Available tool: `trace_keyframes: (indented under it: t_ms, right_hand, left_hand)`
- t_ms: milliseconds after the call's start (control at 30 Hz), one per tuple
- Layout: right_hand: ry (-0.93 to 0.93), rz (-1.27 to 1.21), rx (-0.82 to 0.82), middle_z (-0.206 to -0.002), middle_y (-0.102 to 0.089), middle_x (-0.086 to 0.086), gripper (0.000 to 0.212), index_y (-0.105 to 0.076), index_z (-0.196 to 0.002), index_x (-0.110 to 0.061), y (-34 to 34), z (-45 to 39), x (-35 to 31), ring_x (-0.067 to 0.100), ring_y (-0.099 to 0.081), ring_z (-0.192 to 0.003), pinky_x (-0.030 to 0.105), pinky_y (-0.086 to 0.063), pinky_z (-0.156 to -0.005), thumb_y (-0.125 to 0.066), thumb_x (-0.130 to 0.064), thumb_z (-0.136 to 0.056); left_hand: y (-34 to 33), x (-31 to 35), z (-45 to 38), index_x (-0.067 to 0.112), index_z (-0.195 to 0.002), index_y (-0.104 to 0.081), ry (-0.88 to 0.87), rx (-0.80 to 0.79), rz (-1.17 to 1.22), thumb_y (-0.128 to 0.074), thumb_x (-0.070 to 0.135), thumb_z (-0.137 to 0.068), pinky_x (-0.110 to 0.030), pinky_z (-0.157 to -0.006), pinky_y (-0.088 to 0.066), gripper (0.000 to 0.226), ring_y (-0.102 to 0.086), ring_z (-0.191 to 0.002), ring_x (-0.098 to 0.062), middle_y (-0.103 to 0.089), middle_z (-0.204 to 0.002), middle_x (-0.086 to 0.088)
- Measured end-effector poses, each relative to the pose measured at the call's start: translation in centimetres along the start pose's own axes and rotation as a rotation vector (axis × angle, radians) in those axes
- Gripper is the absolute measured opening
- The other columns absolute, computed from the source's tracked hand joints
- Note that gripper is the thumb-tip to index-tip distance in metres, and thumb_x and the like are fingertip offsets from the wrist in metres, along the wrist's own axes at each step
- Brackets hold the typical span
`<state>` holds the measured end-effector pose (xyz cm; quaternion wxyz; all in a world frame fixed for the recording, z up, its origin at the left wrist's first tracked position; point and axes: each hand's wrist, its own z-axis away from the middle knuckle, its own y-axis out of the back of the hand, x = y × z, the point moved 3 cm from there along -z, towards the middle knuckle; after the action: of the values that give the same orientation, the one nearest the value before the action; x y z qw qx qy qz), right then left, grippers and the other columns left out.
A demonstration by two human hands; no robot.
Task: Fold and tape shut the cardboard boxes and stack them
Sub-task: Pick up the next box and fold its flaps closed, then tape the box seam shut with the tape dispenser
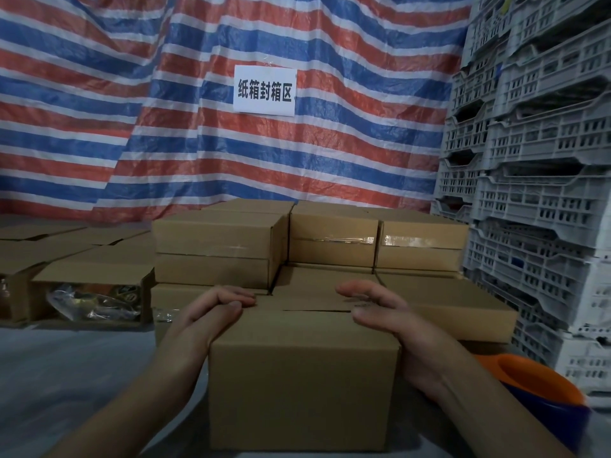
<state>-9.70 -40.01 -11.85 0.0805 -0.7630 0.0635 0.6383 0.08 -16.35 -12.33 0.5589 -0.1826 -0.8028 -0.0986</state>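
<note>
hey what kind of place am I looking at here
Probably a warehouse packing area: taped cardboard boxes stacked ahead, grey plastic crates piled on the right, and a striped tarp serving as the back wall.

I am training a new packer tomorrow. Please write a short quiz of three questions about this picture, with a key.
1. True or false: the seam on top of the front box, between the left hand and the right hand, is already taped.
2. Which side of the sealed stack has the open boxes with bagged items? A) left B) right C) behind
3. Fill in: the orange and blue object lies near the ______ forearm.

Key
1. False: both hands hold the flaps down and no tape shows on the seam.
2. A: the open boxes are on the left; grey plastic crates stand on the right.
3. Right.
</note>
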Motion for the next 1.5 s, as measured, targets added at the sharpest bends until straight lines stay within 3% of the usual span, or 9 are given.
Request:
trace_keyframes:
  t_ms: [400,533,667,767,933,1167,1300,1400,1500]
  right_hand:
    - [-0.054,0.071,0.059,-0.114,-0.07,0.009,0.026,-0.078,-0.092,-0.031,0.0,-0.6,0.2,0.029,-0.066,-0.102,0.034,-0.053,-0.071,-0.073,-0.028,-0.067]
    - [-0.049,0.088,0.057,-0.112,-0.07,0.006,0.025,-0.078,-0.09,-0.031,-0.1,-0.5,0.1,0.029,-0.066,-0.103,0.036,-0.053,-0.074,-0.073,-0.029,-0.066]
    - [-0.018,0.138,0.056,-0.106,-0.072,0.003,0.017,-0.078,-0.09,-0.031,-0.1,-0.4,0.0,0.027,-0.063,-0.108,0.04,-0.05,-0.086,-0.077,-0.027,-0.074]
    - [-0.041,0.141,0.061,-0.102,-0.074,0.002,0.01,-0.077,-0.089,-0.032,-0.3,-0.3,-0.1,0.026,-0.065,-0.106,0.039,-0.051,-0.083,-0.073,-0.026,-0.082]
    - [-0.1,0.163,0.067,-0.119,-0.066,0.01,0.015,-0.076,-0.092,-0.036,-0.5,0.2,-0.3,0.032,-0.062,-0.112,0.047,-0.052,-0.091,-0.066,-0.024,-0.093]
    - [0.122,0.888,0.438,-0.102,-0.065,-0.006,0.021,-0.058,-0.106,-0.035,4.0,4.9,-3.1,0.006,-0.059,-0.089,0.027,-0.046,-0.071,-0.043,-0.048,-0.102]
    - [-0.012,1.47,0.596,-0.102,-0.062,0.0,0.057,-0.055,-0.111,-0.025,8.1,8.4,-1.3,0.018,-0.061,-0.088,0.034,-0.051,-0.073,-0.033,-0.074,-0.091]
    - [-0.2,1.625,0.652,-0.084,-0.058,-0.006,0.065,-0.054,-0.092,-0.025,9.8,10.2,0.9,0.014,-0.056,-0.071,0.028,-0.04,-0.055,-0.033,-0.086,-0.081]
    - [-0.096,1.767,0.655,-0.066,-0.054,-0.01,0.066,-0.051,-0.071,-0.027,10.1,10.8,1.7,0.008,-0.051,-0.057,0.027,-0.033,-0.049,-0.029,-0.089,-0.077]
  left_hand:
    - [0.3,1.4,-0.3,0.022,-0.076,-0.076,-0.064,-0.054,-0.249,-0.049,0.0,-0.095,-0.016,-0.08,-0.042,0.039,-0.061,-0.096,-0.003,-0.071,-0.098,0.011]
    - [-1.3,5.0,0.5,0.043,-0.106,-0.062,-0.308,-0.22,-0.906,-0.039,0.043,-0.095,-0.016,-0.092,-0.037,0.025,-0.042,-0.109,0.013,-0.054,-0.118,0.024]
    - [-5.9,5.8,1.3,0.05,-0.147,-0.021,-0.393,-0.578,-1.296,-0.03,0.082,-0.082,-0.02,-0.106,-0.015,0.073,-0.019,-0.128,0.008,-0.023,-0.154,0.023]
    - [-7.4,4.7,1.2,0.047,-0.152,0.003,-0.347,-0.693,-1.465,-0.033,0.084,-0.08,-0.033,-0.116,-0.008,0.089,-0.011,-0.148,-0.012,-0.009,-0.164,0.011]
    - [-7.2,4.4,1.1,0.041,-0.154,-0.001,-0.364,-0.688,-1.48,-0.035,0.075,-0.088,-0.041,-0.12,-0.018,0.082,-0.012,-0.15,-0.017,-0.011,-0.164,0.009]
    - [-7.2,4.7,1.4,0.046,-0.153,-0.008,-0.299,-0.676,-1.439,-0.039,0.076,-0.087,-0.045,-0.118,-0.023,0.078,-0.017,-0.148,-0.017,-0.014,-0.163,0.012]
    - [-7.0,4.9,1.9,0.047,-0.152,-0.007,-0.291,-0.684,-1.441,-0.038,0.076,-0.087,-0.045,-0.117,-0.026,0.078,-0.019,-0.147,-0.016,-0.013,-0.163,0.013]
    - [-6.8,5.3,2.8,0.046,-0.153,-0.007,-0.317,-0.678,-1.44,-0.038,0.076,-0.088,-0.042,-0.113,-0.031,0.078,-0.024,-0.144,-0.015,-0.012,-0.162,0.014]
    - [-6.9,6.0,3.9,0.045,-0.153,-0.008,-0.327,-0.691,-1.437,-0.04,0.074,-0.088,-0.041,-0.11,-0.036,0.077,-0.03,-0.14,-0.014,-0.014,-0.161,0.015]
